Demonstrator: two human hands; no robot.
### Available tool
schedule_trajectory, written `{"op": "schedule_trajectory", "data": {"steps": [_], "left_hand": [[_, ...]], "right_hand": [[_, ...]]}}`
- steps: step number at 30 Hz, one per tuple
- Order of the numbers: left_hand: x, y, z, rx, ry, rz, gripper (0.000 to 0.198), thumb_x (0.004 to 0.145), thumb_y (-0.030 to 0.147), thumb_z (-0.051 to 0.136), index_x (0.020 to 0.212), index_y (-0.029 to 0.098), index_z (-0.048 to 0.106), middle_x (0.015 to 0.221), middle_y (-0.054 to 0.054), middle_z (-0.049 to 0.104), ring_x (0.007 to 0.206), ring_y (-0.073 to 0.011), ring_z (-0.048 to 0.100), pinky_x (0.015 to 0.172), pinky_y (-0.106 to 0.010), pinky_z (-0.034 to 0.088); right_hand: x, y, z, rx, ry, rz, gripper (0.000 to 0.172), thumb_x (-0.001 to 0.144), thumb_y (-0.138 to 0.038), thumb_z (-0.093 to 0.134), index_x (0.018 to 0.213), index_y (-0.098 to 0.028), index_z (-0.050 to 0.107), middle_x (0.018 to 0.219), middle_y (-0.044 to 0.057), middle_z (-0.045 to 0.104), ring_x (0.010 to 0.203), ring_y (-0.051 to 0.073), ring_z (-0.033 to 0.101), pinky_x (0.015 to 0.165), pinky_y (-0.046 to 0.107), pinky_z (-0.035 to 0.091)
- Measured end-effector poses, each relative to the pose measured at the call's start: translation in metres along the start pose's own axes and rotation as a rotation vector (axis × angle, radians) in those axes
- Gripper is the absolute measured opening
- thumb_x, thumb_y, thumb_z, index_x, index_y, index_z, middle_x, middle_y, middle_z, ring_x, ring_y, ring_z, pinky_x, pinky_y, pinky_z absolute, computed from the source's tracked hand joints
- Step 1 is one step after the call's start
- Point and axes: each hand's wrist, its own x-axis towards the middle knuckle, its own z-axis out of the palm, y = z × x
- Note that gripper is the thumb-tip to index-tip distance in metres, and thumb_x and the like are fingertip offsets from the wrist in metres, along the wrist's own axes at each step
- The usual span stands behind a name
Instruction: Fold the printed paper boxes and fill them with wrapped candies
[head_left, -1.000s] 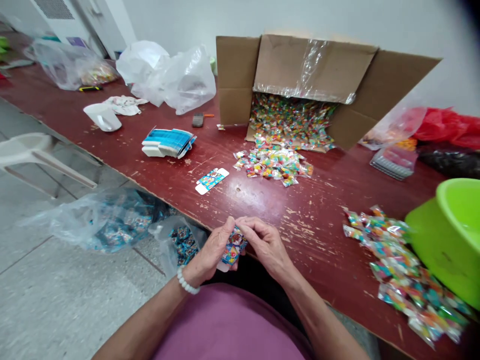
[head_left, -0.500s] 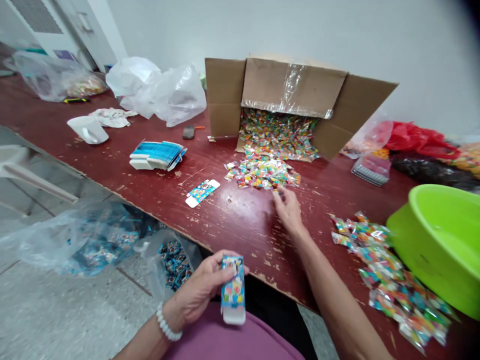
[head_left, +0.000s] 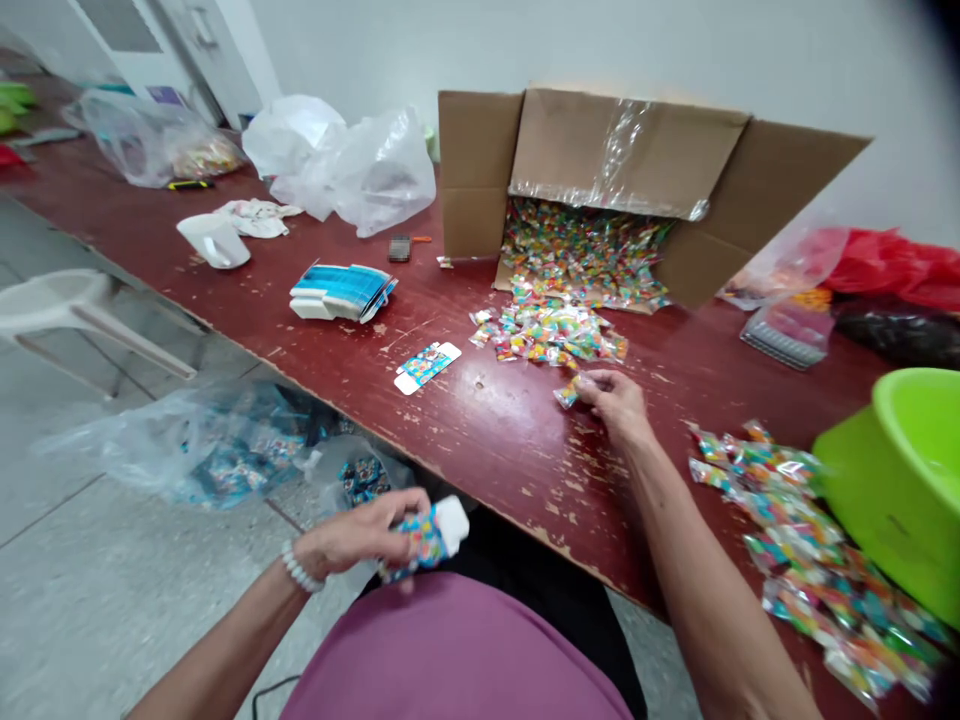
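Observation:
My left hand (head_left: 367,535) is closed around a small blue printed carton (head_left: 431,538), held over my lap with its white end flap pointing right. Over the table, my right hand (head_left: 611,400) pinches a clear-wrapped candy packet (head_left: 568,392) between thumb and fingers. Just beyond it lies a loose pile of wrapped candies (head_left: 551,332), spilling from a cardboard box (head_left: 592,150) tipped with its flaps spread. A flattened blue carton (head_left: 427,367) lies left of the pile. Farther left sits a stack of flat blue cartons (head_left: 343,291).
A green basin (head_left: 892,490) stands at the right beside a spread of candy packets (head_left: 810,540). A white mug (head_left: 214,242) and plastic bags (head_left: 360,165) are at the back left. Bags of blue packets (head_left: 240,450) hang below the table edge, near a white stool (head_left: 67,305).
My right hand has drawn a candy packet away from the pile. My left hand has turned the carton from upright to sideways, its white end now to the right.

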Motion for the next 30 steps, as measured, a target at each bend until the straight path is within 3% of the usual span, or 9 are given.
{"op": "schedule_trajectory", "data": {"steps": [5, 9, 14, 18, 20, 22, 25, 28, 30], "left_hand": [[0.019, 0.013, 0.022, -0.183, 0.126, 0.171, 0.045, 0.075, 0.026, 0.074, 0.113, 0.018, 0.050, 0.095, -0.007, 0.069, 0.064, -0.0146, 0.069, 0.058, -0.023, 0.050], [0.029, 0.018, 0.039, -0.178, 0.155, 0.245, 0.050, 0.073, 0.023, 0.074, 0.118, 0.017, 0.051, 0.086, -0.001, 0.064, 0.056, -0.0098, 0.061, 0.052, -0.021, 0.047], [0.032, 0.021, 0.056, -0.202, 0.227, 0.292, 0.052, 0.072, 0.023, 0.075, 0.117, 0.019, 0.051, 0.078, 0.003, 0.059, 0.051, -0.0076, 0.054, 0.048, -0.021, 0.047], [0.034, 0.022, 0.058, -0.278, 0.265, 0.343, 0.044, 0.072, 0.027, 0.076, 0.109, 0.019, 0.054, 0.078, 0.003, 0.062, 0.052, -0.0087, 0.058, 0.049, -0.020, 0.047], [0.036, 0.021, 0.056, -0.367, 0.275, 0.320, 0.041, 0.080, 0.043, 0.070, 0.109, 0.017, 0.055, 0.078, -0.001, 0.066, 0.052, -0.0121, 0.062, 0.049, -0.022, 0.048], [0.038, 0.020, 0.054, -0.467, 0.278, 0.254, 0.049, 0.086, 0.059, 0.056, 0.107, 0.014, 0.058, 0.076, -0.007, 0.069, 0.050, -0.0150, 0.064, 0.048, -0.025, 0.049], [0.040, 0.020, 0.056, -0.523, 0.301, 0.208, 0.050, 0.086, 0.060, 0.054, 0.098, 0.012, 0.062, 0.070, -0.008, 0.069, 0.046, -0.0158, 0.062, 0.045, -0.026, 0.050], [0.041, 0.020, 0.062, -0.519, 0.336, 0.263, 0.041, 0.081, 0.050, 0.065, 0.102, 0.014, 0.062, 0.068, -0.004, 0.067, 0.049, -0.0158, 0.061, 0.042, -0.025, 0.051], [0.041, 0.020, 0.065, -0.511, 0.354, 0.305, 0.038, 0.079, 0.046, 0.069, 0.102, 0.016, 0.062, 0.068, -0.002, 0.066, 0.054, -0.0162, 0.062, 0.042, -0.024, 0.051]], "right_hand": [[-0.094, -0.029, 0.021, 0.497, -0.319, -0.013, 0.043, 0.067, -0.046, 0.081, 0.097, -0.017, 0.067, 0.085, 0.004, 0.072, 0.063, 0.014, 0.063, 0.055, 0.024, 0.048], [-0.143, -0.048, 0.046, 0.589, -0.413, -0.096, 0.031, 0.073, -0.040, 0.079, 0.093, -0.020, 0.066, 0.081, 0.002, 0.070, 0.070, 0.015, 0.063, 0.065, 0.027, 0.052], [-0.155, -0.050, 0.050, 0.318, -0.509, -0.242, 0.014, 0.083, -0.033, 0.070, 0.090, -0.021, 0.069, 0.076, 0.001, 0.069, 0.065, 0.015, 0.060, 0.063, 0.028, 0.049], [-0.157, -0.049, 0.040, 0.199, -0.564, -0.456, 0.014, 0.089, -0.032, 0.064, 0.085, -0.024, 0.075, 0.090, 0.004, 0.070, 0.088, 0.020, 0.063, 0.083, 0.034, 0.048], [-0.156, -0.047, 0.039, 0.310, -0.495, -0.365, 0.017, 0.091, -0.036, 0.063, 0.092, -0.024, 0.074, 0.094, 0.004, 0.069, 0.091, 0.020, 0.063, 0.085, 0.033, 0.048], [-0.155, -0.044, 0.041, 0.457, -0.479, -0.171, 0.022, 0.086, -0.040, 0.068, 0.101, -0.024, 0.071, 0.092, 0.003, 0.069, 0.083, 0.018, 0.064, 0.077, 0.031, 0.050], [-0.156, -0.042, 0.047, 0.602, -0.683, 0.038, 0.040, 0.077, -0.043, 0.077, 0.108, -0.022, 0.065, 0.090, 0.002, 0.070, 0.071, 0.015, 0.063, 0.066, 0.027, 0.052], [-0.159, -0.042, 0.053, 0.607, -0.819, 0.052, 0.040, 0.077, -0.045, 0.078, 0.106, -0.021, 0.065, 0.086, 0.001, 0.070, 0.061, 0.013, 0.062, 0.057, 0.025, 0.052], [-0.162, -0.041, 0.055, 0.540, -0.750, -0.052, 0.031, 0.079, -0.045, 0.076, 0.095, -0.020, 0.069, 0.085, 0.002, 0.069, 0.058, 0.012, 0.060, 0.053, 0.025, 0.051]]}}
